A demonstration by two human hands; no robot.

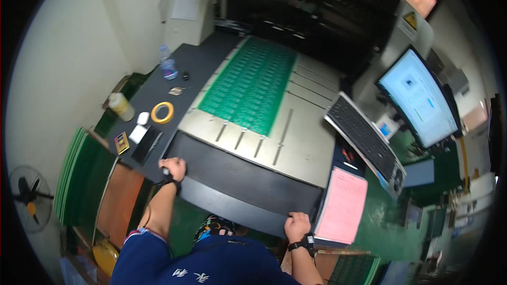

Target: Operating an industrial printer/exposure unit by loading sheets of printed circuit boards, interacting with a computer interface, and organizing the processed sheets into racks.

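My left hand (173, 168) rests at the left end of the dark front edge (227, 200) of a machine table, its fingers curled over it. Toward the right end of that same edge, my right hand (297, 226) is closed on it in a similar way. Both wrists wear black straps with a small device. Beyond my hands, a green circuit board panel (251, 84) lies flat on the slotted metal bed (306, 142), apart from both hands.
On the left ledge stand a water bottle (168, 65), a yellow tape roll (162, 112) and a pale plastic bottle (121, 106). At right are pink papers (342, 206), a keyboard (362, 137) and a lit monitor (420, 97). Green boards (79, 174) stand stacked at lower left.
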